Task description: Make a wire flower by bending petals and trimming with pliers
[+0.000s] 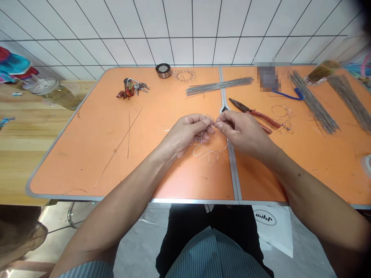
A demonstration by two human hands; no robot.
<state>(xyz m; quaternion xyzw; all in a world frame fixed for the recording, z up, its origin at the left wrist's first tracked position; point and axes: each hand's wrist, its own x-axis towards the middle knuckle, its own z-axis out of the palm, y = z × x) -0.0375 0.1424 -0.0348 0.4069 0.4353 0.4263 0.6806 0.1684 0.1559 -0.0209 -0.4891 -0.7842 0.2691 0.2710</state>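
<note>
A thin wire ring with looped wire petals around its edge hangs between my hands over the orange table. My left hand has its thumb and fingers closed on the ring's upper left side. Close beside it, my right hand pinches the wire at the top of the ring, thumb against fingertips. Red-handled pliers lie just beyond my right hand, jaws pointing to the back left. Two loose straight wires lie on the table to the left.
At the back are a tape roll, another wire ring, a bundle of straight wires and keys. More wire bundles, small wire loops and a tilted jar lie right. A lidded jar stands left.
</note>
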